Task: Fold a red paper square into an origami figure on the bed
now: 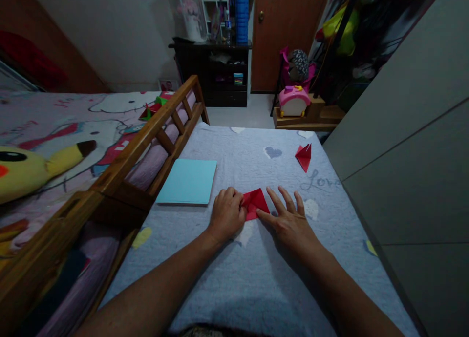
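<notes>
- The folded red paper lies near the centre of the frame, a little below the middle, on the pale blue bedspread.
- The left hand is just left of it, fingers curled in, thumb and forefinger pinching the paper's left end; the exact grip is partly hidden by the knuckles.
- The right hand is on the other side, fingers spread and pointing up the frame. Its thumb touches the paper's lower right part — the other fingers stand clear of it, beyond its right edge.
- The paper shows crease lines and overlapping flaps, with one corner pointing up.
- Left of centre, near the left hand but apart from it, a light blue square stack lies flat on the bedspread.
- Right of centre, higher in the frame, sits a second red folded piece with narrow points sticking up, just above the printed word "Love".
- A wooden rail runs diagonally through the left of the frame; past it, at the far left, lies a yellow plush toy on patterned bedding.
- At the top are a dark cabinet and a brown door — with a pink case below the door's right side.
</notes>
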The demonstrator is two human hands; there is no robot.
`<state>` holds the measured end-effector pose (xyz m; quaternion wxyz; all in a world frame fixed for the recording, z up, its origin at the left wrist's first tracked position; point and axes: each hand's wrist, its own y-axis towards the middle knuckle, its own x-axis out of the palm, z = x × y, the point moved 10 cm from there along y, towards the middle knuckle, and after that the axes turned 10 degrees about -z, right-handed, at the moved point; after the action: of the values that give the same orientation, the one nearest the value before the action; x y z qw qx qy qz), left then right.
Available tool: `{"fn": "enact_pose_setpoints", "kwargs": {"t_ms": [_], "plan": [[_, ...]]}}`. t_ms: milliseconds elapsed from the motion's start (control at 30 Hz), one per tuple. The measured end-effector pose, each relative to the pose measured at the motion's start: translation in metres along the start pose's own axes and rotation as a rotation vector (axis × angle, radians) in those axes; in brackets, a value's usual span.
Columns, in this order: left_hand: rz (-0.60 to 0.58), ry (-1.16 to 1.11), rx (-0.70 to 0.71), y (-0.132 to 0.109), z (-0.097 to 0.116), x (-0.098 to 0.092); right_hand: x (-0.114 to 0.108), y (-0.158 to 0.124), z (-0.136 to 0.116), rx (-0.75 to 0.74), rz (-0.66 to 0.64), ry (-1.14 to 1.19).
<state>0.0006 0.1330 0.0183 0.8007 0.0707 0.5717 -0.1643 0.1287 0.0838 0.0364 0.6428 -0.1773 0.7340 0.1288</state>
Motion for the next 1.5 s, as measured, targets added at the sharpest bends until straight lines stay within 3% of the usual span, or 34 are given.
{"fn": "enact_pose_setpoints", "kwargs": {"t_ms": [367, 700, 933, 1133, 1500], "plan": [[0.004, -0.015, -0.009, 0.0, 0.0, -0.001, 0.007, -0.01, 0.022, 0.071, -0.087, -0.028], [-0.001, -0.012, -0.014, 0.0, -0.001, 0.0, -0.002, -0.012, 0.03, 0.071, -0.077, 0.014], [0.013, -0.01, 0.01, 0.0, -0.001, -0.001, -0.02, -0.002, 0.048, 0.036, 0.085, 0.34], [0.016, -0.037, 0.023, 0.0, -0.001, -0.001, -0.014, 0.006, 0.025, -0.112, 0.065, 0.559], [0.073, -0.237, 0.066, 0.001, -0.007, -0.008, 0.011, 0.01, 0.055, 0.195, 0.077, 0.851]]}}
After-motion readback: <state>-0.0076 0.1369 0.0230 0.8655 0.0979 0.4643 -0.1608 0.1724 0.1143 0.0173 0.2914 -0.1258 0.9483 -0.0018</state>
